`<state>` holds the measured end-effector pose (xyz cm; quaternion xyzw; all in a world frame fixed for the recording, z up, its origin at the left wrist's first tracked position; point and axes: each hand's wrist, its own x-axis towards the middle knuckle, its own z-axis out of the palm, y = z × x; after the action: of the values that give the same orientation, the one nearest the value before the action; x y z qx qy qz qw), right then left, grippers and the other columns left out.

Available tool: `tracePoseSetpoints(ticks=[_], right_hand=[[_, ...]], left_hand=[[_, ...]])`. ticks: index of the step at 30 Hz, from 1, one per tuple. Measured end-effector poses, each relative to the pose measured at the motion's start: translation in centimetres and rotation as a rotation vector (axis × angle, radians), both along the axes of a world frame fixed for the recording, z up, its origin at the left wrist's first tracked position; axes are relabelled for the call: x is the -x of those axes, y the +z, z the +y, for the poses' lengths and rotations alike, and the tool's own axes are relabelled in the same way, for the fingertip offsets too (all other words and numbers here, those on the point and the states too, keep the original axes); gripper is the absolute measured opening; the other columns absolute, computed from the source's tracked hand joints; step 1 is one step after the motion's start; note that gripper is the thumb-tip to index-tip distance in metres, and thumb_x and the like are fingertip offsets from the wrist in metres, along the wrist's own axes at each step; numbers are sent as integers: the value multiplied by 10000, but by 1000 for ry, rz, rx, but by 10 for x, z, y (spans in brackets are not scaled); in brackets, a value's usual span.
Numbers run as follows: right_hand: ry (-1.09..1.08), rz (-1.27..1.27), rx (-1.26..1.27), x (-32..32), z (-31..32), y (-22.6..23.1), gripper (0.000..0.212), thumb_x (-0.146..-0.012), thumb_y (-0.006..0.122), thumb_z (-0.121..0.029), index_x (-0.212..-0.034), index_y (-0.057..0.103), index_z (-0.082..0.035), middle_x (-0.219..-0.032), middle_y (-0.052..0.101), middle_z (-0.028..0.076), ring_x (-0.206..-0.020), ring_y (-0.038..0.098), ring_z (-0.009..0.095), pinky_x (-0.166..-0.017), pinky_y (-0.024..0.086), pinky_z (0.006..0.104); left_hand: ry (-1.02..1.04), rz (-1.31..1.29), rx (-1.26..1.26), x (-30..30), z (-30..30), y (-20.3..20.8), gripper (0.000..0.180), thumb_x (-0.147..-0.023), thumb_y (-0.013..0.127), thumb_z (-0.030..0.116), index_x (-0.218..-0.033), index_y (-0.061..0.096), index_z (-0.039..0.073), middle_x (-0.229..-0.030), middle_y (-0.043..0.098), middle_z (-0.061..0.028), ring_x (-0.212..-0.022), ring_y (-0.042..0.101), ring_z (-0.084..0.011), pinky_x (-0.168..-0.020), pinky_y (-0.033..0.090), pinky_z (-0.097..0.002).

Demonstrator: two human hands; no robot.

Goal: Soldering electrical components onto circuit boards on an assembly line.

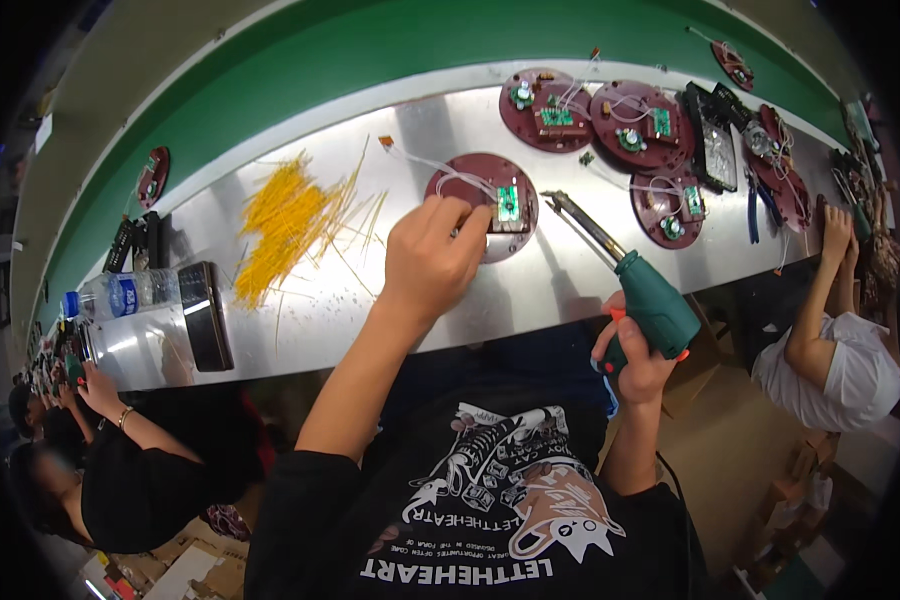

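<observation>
My left hand (433,252) rests over a dark red round plate (520,172), its fingers curled and pinched beside a small green circuit board (508,204). What the fingertips hold, if anything, is hidden. White wires run across the plate to a small orange-brown connector (386,142) at its upper left. In my right hand (634,352) is a green soldering gun (658,308) with an orange trigger, gripped by its handle. Its dark metal tip points up and left, just right of the plate and apart from it.
Yellow thin sticks or wires (288,225) lie heaped at left, near a phone (205,318) and a plastic bottle (120,296). More red plates (642,150) with boards lie at right, beside blue-handled pliers (753,212). Co-workers sit at both sides.
</observation>
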<state>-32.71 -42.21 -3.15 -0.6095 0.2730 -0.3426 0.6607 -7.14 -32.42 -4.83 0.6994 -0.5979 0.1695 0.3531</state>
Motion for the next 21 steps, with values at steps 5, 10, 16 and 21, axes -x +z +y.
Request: tracePoseSetpoints(ticks=[5,10,16,21], right_hand=[[-58,-57,-46,5,0,4,281,-898,595,-1,-1166,575,80,-958,658,155,-518,601,164,-455,475,265],[-86,-93,-42,9,-2,11,273,-893,593,11,-1155,582,86,-938,657,154,-520,602,163,-454,475,267],[22,-42,2,11,-1,10,336,-894,582,-12,-1215,565,87,-964,659,164,-526,608,169,-472,482,265],[59,16,-43,-4,6,18,263,-857,629,37,-1116,646,80,-909,701,117,-554,621,117,-488,494,233]], left_hand=[[-19,9,5,3,1,4,214,-694,700,22,-907,682,31,-783,566,-66,-690,588,-238,-563,482,-352],[-16,64,43,3,1,3,197,-720,696,8,-915,676,24,-797,582,-78,-692,595,-252,-570,486,-361],[-38,50,16,0,-1,2,178,-731,689,-6,-906,677,19,-794,587,-83,-688,597,-258,-576,490,-367],[-33,32,11,1,-1,0,173,-732,688,-10,-903,680,15,-795,586,-82,-684,596,-253,-571,489,-362]])
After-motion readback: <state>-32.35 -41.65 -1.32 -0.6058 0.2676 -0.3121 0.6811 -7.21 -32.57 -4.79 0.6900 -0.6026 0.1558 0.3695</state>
